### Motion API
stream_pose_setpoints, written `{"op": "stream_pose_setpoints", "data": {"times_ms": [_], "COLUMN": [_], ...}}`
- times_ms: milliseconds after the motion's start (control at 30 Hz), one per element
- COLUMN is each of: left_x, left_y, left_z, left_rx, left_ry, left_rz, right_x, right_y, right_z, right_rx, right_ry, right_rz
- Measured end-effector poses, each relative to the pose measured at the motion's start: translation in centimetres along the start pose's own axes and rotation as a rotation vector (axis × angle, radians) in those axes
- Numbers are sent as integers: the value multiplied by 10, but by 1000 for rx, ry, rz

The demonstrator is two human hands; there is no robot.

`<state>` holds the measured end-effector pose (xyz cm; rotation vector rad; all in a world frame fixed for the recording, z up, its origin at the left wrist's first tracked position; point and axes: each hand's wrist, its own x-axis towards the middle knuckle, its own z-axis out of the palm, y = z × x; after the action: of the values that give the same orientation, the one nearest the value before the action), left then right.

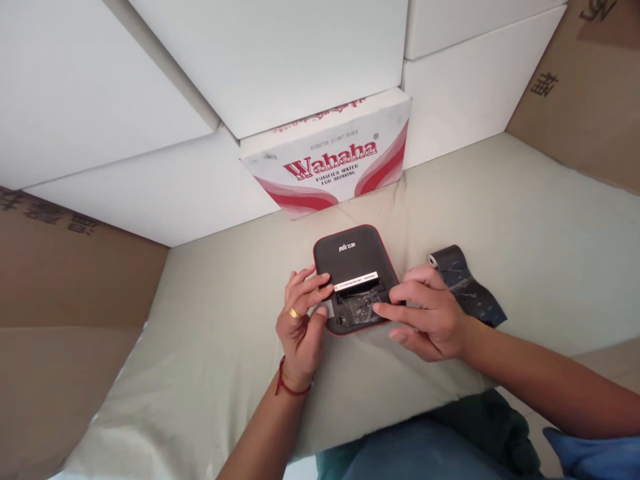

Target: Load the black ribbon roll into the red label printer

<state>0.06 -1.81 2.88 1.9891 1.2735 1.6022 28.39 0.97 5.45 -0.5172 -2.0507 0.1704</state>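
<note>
A black device with a red edge (350, 262) lies on the pale green cloth, with a white label strip (356, 281) across its middle. Below the strip, a small clear packet with dark bits (365, 308) rests in the device's recess. My left hand (303, 320), wearing a gold ring, has its fingers and thumb on the device's left edge. My right hand (430, 310) is spread at the right side, its index fingertip touching the packet and another finger at the device's edge. Right of the device lies a partly unrolled dark patterned roll (463, 277).
A white and red Wahaha carton (335, 163) stands behind the device, against large white boxes (300, 53). Brown cardboard (75, 280) borders the left, and more cardboard (590, 107) is at the right. The cloth's front edge (380, 427) is by the person's lap.
</note>
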Motion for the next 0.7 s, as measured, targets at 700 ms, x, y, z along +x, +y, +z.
{"op": "stream_pose_setpoints", "data": {"times_ms": [700], "left_x": [3], "left_y": [-36], "left_z": [12], "left_rx": [-542], "left_ry": [-252], "left_rz": [-453], "right_x": [4], "right_y": [6], "right_z": [-7], "right_rx": [92], "right_ry": [-64], "right_rz": [10]}}
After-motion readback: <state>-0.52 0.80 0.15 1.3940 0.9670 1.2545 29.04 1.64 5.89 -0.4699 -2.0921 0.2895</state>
